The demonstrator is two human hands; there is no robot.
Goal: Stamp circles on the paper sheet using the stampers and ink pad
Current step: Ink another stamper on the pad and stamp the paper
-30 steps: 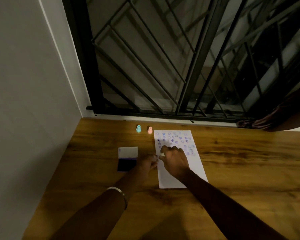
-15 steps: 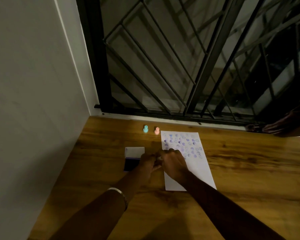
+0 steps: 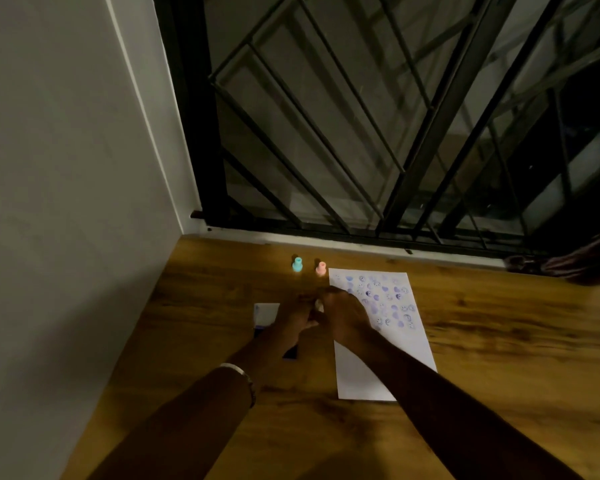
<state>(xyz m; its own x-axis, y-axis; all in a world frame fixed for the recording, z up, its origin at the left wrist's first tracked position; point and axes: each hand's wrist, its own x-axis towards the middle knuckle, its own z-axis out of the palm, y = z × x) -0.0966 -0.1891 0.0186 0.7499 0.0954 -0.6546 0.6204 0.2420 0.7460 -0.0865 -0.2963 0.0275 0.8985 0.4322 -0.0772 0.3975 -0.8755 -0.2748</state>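
Observation:
A white paper sheet (image 3: 361, 372) lies on the wooden table (image 3: 506, 344); its far half carries several blue-purple circle stamps. My right hand (image 3: 343, 315) and my left hand (image 3: 293, 317) meet at the sheet's left edge, fingers curled and touching. A small pale stamper (image 3: 319, 307) shows between them; the right fingers seem to pinch it, and the left hand's grip is unclear. The ink pad (image 3: 266, 313), with its white lid up, sits left of the paper, its dark pad mostly hidden under my left wrist. A teal stamper (image 3: 297, 264) and a pink stamper (image 3: 321, 268) stand upright beyond the hands.
A grey wall (image 3: 66, 202) closes the table's left side. A black window grille (image 3: 361, 133) runs along the far edge. A dark brownish object (image 3: 575, 268) rests on the sill at the far right. Bare wood stretches right of the paper.
My right hand has left the stamped area and moved left to the sheet's edge, where it now meets my left hand. The camera has shifted, so everything sits further right in view.

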